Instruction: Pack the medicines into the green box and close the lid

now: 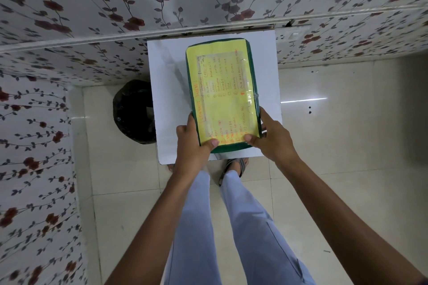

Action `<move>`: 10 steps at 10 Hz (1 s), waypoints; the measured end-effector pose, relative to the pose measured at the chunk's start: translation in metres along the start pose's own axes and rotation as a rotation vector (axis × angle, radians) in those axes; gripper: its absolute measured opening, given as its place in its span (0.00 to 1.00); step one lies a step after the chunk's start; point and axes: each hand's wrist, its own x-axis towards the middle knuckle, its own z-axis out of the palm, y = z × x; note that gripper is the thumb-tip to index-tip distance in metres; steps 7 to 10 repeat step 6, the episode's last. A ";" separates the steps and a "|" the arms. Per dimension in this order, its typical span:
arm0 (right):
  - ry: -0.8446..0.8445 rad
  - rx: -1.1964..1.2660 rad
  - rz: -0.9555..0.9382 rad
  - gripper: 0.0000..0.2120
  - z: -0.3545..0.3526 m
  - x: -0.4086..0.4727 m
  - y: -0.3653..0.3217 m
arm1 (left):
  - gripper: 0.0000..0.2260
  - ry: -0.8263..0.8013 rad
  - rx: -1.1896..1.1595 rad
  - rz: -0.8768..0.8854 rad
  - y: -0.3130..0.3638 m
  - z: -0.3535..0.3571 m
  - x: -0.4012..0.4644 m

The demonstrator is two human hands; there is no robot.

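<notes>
- The left hand (193,143) holds the near left corner of the green box (222,92). Its thumb lies flat on the yellow lid (223,99), and its fingers wrap down the box's left side. So this grip pinches the corner of the box.
- The right hand (271,136) does the same at the near right corner of the box. Its thumb presses on the lid, and its fingers hug the right side.
- The lid looks shut and flat on the box. No medicines show outside the box, so I think they are all packed inside.
- I think the step now is to push the lid down snug. To do it well, press with both thumbs at once so the lid goes down even.
- Then it helps to slide the thumbs along the edges toward the far end of the box, because that end is not held.
- The box sits on the white worktop (166,99), and its near end is close to the near edge. Push straight down so it does not slip off.
- A black bin (132,111) stands on the floor to the left of the box.
</notes>
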 end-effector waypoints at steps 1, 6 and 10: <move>-0.007 0.012 0.010 0.33 0.000 0.004 -0.001 | 0.31 -0.010 -0.003 -0.019 0.004 -0.003 0.004; -0.060 -0.056 0.155 0.43 -0.014 0.000 -0.018 | 0.31 -0.032 0.023 -0.122 0.019 -0.021 -0.011; -0.060 -0.056 0.155 0.43 -0.014 0.000 -0.018 | 0.31 -0.032 0.023 -0.122 0.019 -0.021 -0.011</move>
